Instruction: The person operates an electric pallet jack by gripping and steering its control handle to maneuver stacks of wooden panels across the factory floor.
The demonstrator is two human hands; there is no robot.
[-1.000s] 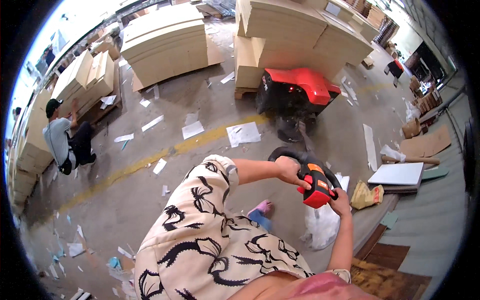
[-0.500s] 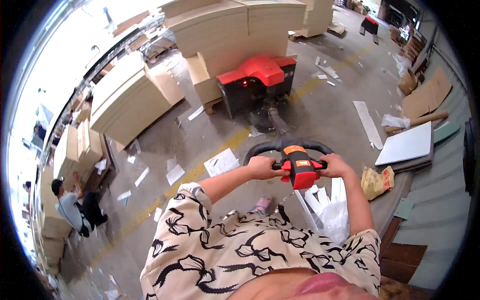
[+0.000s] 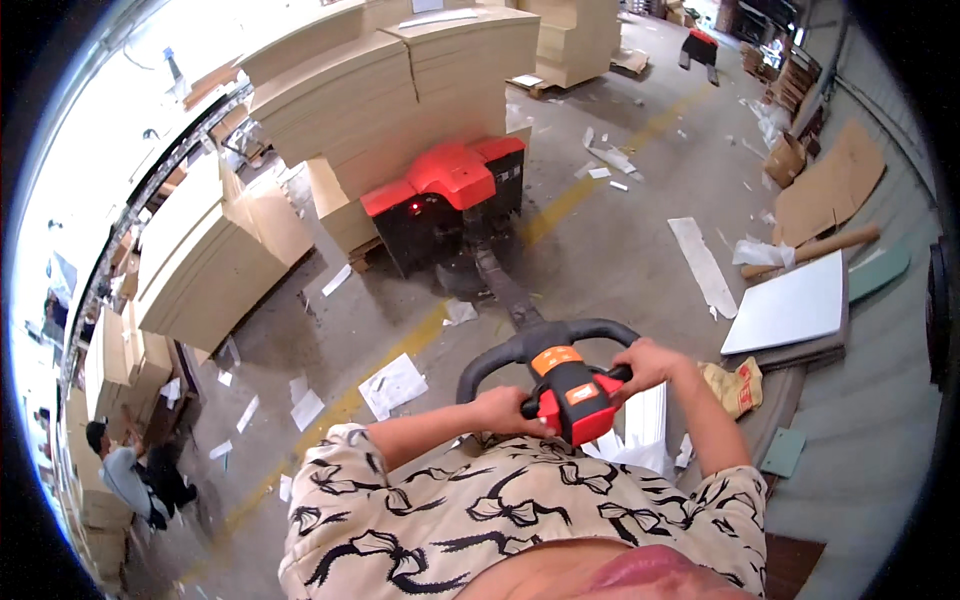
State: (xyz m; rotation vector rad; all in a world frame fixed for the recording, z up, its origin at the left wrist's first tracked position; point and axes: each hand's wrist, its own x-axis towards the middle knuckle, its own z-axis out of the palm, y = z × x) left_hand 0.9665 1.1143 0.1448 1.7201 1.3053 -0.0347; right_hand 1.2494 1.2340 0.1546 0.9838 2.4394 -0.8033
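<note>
With both hands I hold the tiller handle [image 3: 572, 385] of an electric pallet truck [image 3: 445, 190]. Its black loop carries a red and black control head with orange labels. My left hand [image 3: 505, 411] is closed round the left grip. My right hand [image 3: 643, 366] is wrapped round the right grip, a little farther out than the left. The long black shaft [image 3: 505, 285] runs from the handle to the truck's red-topped body. Behind that body rises a tall stack of pale boards [image 3: 400, 90]; the truck's forks are hidden.
More board stacks [image 3: 205, 260] stand at the left, where another person [image 3: 140, 470] crouches. Paper sheets [image 3: 393, 386] and scraps litter the floor. Along the right wall lie a white board [image 3: 787, 305], cardboard [image 3: 830, 185] and a yellow sack [image 3: 733, 387]. A second pallet truck [image 3: 699, 48] is far off.
The handle has come nearer my body and tilted, its right side now higher. The truck and surroundings have shifted left in view. Both hands keep their grip.
</note>
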